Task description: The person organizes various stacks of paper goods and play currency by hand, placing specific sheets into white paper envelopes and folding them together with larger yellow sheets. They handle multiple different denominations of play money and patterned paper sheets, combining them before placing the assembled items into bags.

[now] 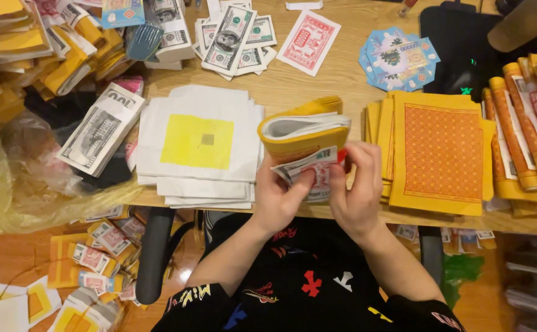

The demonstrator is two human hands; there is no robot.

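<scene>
Both my hands hold a folded paper bundle [304,130] over the table's near edge: a yellow-orange outer sheet wrapped around white sheets, with printed paper notes sticking out below. My left hand [279,195] grips the bundle's lower left, thumb pressed on the notes. My right hand [355,187] pinches its lower right corner. To the left lies a stack of white square sheets [197,141] with a yellow centre patch. A stack of yellow sheets with an orange patterned panel [442,150] lies to the right.
Banknote-style paper bundles [99,130] and loose notes [231,40] lie at left and back, with a red printed sheet [308,42], blue round papers [398,58], rolled bundles [526,135] at far right, and a plastic bag [22,184]. Finished bundles [93,261] lie on the floor.
</scene>
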